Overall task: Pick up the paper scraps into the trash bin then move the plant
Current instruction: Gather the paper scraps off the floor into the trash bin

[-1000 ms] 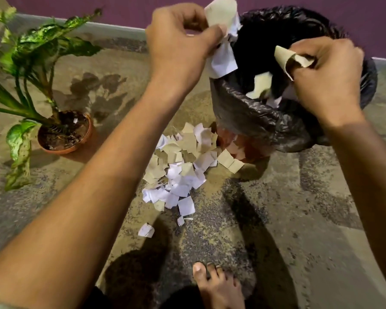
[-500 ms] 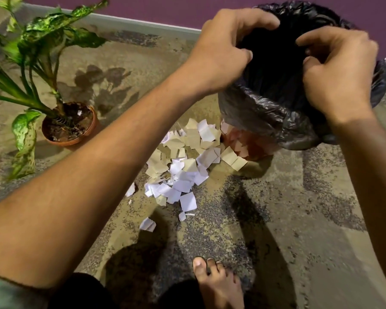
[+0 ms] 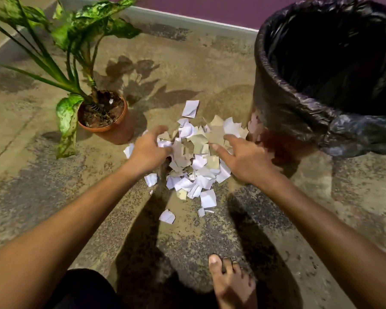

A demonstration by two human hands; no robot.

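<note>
A pile of white and beige paper scraps [image 3: 197, 162] lies on the mottled floor between the plant and the bin. My left hand [image 3: 146, 151] is on the pile's left side, its fingers and thumb curled round a few white scraps. On the right side of the pile rests my right hand [image 3: 243, 158], fingers spread over the scraps and thumb pointing left. The trash bin [image 3: 283, 103], lined with a black bag, stands to the right, its inside too dark to see into. The plant [image 3: 80, 41] grows in a terracotta pot [image 3: 118, 131] to the left.
A few loose scraps [image 3: 167, 217] lie nearer to me than the pile. My bare foot [image 3: 230, 284] is at the bottom centre. A purple wall [image 3: 210, 7] with a pale skirting runs along the back. The plant's leaves hang out over the floor at the left.
Both hands dropped their scraps into the bin, then came down from its rim to the pile on the floor. The view has tilted down and closer.
</note>
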